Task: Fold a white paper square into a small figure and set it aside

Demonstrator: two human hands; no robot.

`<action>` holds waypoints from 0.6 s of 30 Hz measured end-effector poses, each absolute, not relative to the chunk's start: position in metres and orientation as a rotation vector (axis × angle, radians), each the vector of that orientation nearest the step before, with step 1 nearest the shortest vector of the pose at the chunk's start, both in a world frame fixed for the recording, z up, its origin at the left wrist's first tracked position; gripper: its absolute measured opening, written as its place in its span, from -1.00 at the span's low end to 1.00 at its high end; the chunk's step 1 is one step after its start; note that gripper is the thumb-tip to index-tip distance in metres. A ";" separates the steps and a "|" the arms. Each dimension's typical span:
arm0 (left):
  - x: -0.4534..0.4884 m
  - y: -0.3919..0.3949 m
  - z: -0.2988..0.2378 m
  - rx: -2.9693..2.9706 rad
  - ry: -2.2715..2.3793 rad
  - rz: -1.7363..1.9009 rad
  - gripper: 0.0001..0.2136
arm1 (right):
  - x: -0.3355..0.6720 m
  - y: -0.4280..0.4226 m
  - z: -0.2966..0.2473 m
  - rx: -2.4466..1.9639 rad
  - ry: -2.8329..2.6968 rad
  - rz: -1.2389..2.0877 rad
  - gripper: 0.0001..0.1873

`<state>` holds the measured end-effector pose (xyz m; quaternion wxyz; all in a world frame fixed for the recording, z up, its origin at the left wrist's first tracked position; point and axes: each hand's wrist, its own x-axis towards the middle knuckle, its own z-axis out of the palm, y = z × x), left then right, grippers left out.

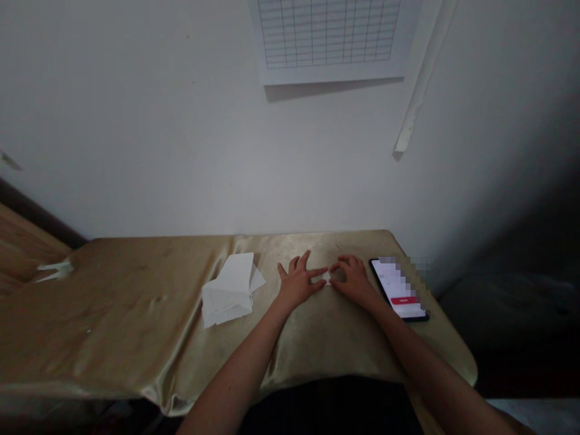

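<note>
A small folded piece of white paper (327,278) lies low over the cloth between my two hands. The index finger and thumb of my left hand (299,283) are at its left edge, while the other fingers of that hand fan outward. From the other side, the thumb and index finger of my right hand (354,281) meet the paper in a curved pinch. Much of the paper is covered by fingertips. To the left of my left hand rests a loose pile of white paper sheets (229,290), overlapping at different angles.
A gold satin cloth (136,302) covers the table, with creases and a hanging front edge. Right of my right hand lies a lit phone (394,287). White strips (54,270) sit at the far left. A printed grid sheet (330,36) hangs on the wall behind.
</note>
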<state>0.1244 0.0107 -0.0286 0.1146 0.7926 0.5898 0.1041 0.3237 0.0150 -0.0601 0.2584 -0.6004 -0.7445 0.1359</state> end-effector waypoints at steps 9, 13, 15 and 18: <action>0.124 0.017 -0.034 2.335 1.689 0.350 -0.55 | 0.325 0.014 -0.058 -1.605 -1.991 0.428 -0.75; 0.124 0.018 -0.033 2.321 1.673 0.375 -0.56 | 0.325 0.014 -0.058 -1.594 -1.992 0.412 -0.76; 0.124 0.018 -0.033 2.309 1.668 0.391 -0.56 | 0.325 0.014 -0.058 -1.601 -2.003 0.409 -0.76; 0.124 0.018 -0.033 2.296 1.666 0.421 -0.56 | 0.325 0.015 -0.058 -1.611 -2.004 0.418 -0.75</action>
